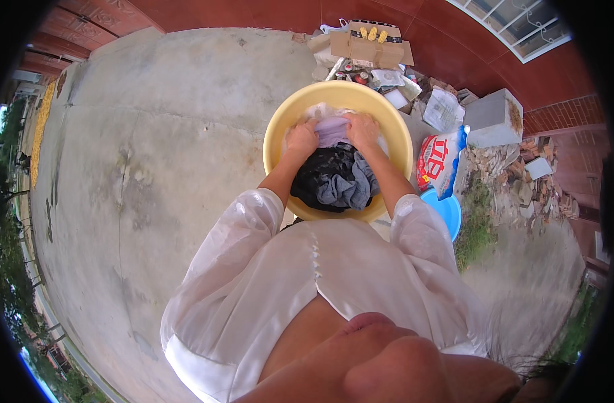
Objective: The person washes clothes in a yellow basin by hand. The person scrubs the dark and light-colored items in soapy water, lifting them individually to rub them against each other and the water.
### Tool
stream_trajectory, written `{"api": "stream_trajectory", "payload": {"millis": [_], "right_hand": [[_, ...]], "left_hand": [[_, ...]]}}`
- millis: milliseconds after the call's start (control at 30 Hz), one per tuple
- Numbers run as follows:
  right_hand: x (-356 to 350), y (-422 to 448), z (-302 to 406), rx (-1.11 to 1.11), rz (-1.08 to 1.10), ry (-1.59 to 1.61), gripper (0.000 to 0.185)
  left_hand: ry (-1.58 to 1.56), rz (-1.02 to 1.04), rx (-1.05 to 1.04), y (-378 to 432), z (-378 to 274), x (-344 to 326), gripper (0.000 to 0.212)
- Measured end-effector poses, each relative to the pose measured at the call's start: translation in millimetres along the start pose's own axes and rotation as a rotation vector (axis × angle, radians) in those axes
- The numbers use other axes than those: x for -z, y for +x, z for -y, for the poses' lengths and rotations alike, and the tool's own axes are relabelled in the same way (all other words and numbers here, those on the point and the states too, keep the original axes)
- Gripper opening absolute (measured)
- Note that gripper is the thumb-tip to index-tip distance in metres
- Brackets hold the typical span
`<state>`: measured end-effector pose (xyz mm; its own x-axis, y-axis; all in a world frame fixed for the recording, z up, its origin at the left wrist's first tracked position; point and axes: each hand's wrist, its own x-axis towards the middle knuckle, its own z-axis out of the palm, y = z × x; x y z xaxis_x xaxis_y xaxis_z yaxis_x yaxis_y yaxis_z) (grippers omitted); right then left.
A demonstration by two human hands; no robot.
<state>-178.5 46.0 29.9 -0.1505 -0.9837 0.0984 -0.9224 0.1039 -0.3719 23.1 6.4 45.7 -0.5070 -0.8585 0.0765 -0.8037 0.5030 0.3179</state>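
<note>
A large yellow plastic basin (275,146) stands before me. My left hand (303,137) grips one side of a pale lilac cloth (332,131) at the basin's far part. On the cloth's other side is my right hand (362,130), also gripping it, and the cloth is stretched between the two. White suds (322,109) show behind and beside the hands. Nearer to me, a black garment (317,174) and a crumpled grey garment (346,185) lie in the basin. My fingertips are partly hidden in the cloth.
Right of the basin, a bag of detergent (440,161) stands by a blue basin (448,211). Beyond are a cardboard box (372,53) with corn cobs (372,34) on it, bottles (361,77), a whitish block (491,121) and brick rubble (518,186) along the red wall.
</note>
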Motion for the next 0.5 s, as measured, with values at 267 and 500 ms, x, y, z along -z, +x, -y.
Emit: {"api": "stream_trajectory", "payload": {"millis": [267,500], "right_hand": [[-30.5,13.2,17.8,-0.342,-0.088,0.739,0.041],[1.2,-12.9,104.6,-0.041,-0.209,0.406,0.037]], "left_hand": [[-1.946,0.323,0.861,34.4,-20.4,-9.0,0.044],[-2.200,-0.002,0.738,10.8,17.6,-84.0,0.040]]}}
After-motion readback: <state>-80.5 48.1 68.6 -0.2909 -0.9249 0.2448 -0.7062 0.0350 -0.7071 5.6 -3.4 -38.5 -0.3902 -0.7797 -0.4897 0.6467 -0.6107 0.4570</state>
